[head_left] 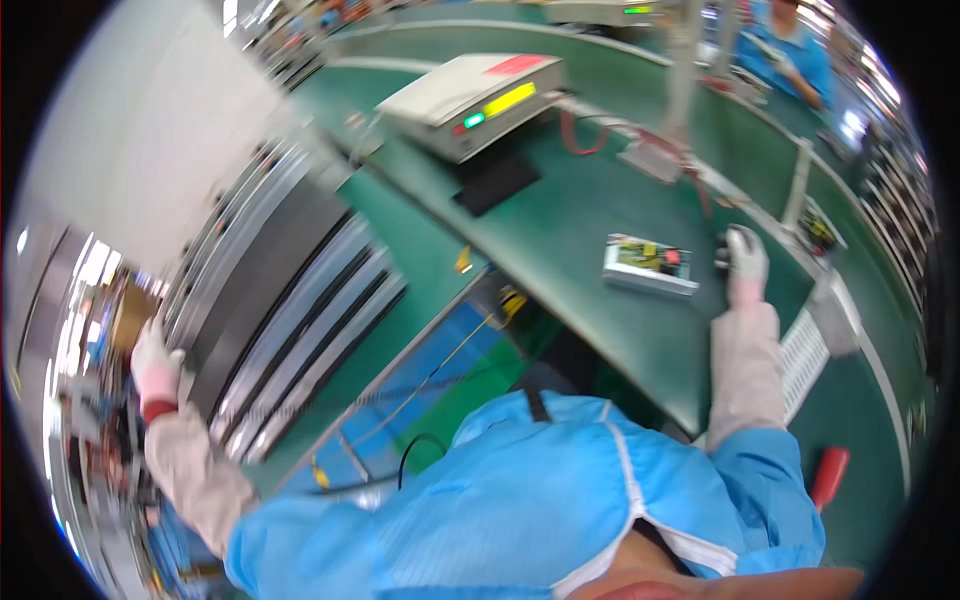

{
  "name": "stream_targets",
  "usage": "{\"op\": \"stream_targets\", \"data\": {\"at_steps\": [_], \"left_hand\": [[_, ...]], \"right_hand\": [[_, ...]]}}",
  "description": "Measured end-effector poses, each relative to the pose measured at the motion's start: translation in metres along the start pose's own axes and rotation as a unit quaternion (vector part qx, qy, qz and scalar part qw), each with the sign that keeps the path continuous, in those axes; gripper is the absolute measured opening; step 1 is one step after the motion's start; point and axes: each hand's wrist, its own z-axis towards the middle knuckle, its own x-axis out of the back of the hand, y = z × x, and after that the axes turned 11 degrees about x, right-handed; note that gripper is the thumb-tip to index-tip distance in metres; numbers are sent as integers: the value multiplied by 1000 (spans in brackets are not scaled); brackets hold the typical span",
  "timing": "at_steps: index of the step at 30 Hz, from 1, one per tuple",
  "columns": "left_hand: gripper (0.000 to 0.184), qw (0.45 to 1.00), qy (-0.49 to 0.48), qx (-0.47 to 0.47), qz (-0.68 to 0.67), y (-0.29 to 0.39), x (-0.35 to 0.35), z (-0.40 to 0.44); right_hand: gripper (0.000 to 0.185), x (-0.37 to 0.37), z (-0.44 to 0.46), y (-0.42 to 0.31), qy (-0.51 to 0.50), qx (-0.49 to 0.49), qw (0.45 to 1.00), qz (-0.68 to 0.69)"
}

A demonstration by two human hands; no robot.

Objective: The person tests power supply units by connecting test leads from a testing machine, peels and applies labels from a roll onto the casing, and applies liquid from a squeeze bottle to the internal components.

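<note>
My left hand (155, 365), in a white glove, is at the outer edge of a stack of long grey and black panels (290, 300). Its thumb stands apart from the fingers; I cannot tell whether it touches the stack. My right hand (747, 262), also gloved, is over the green bench at the right with its fingers curled in. Small dark bits show at its fingertips, too blurred to name. Left of this hand lies a circuit board in an open metal case (650, 280), with a red part and yellow parts on it, apart from the hand.
A beige bench instrument (470, 105) with lit displays stands at the back, a black pad (497, 183) before it. Red leads run to a small pale box (652, 158). A printed sheet (803, 365) and a red-handled object (829, 478) lie right. A person (790, 55) sits across.
</note>
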Motion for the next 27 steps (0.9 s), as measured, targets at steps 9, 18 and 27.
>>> {"op": "stream_targets", "data": {"at_steps": [9,18,27], "left_hand": [[44,694,65,-633,-337,391,91,-128],[64,618,62,-689,-374,587,27,-208],[61,660,-32,-653,-370,584,33,-205]], "right_hand": [[27,-10,-9,-20,29,-61,997,23],[18,-7,-11,-10,0,4,1000,14],[15,-8,-13,-15,-5,-30,999,32]]}}
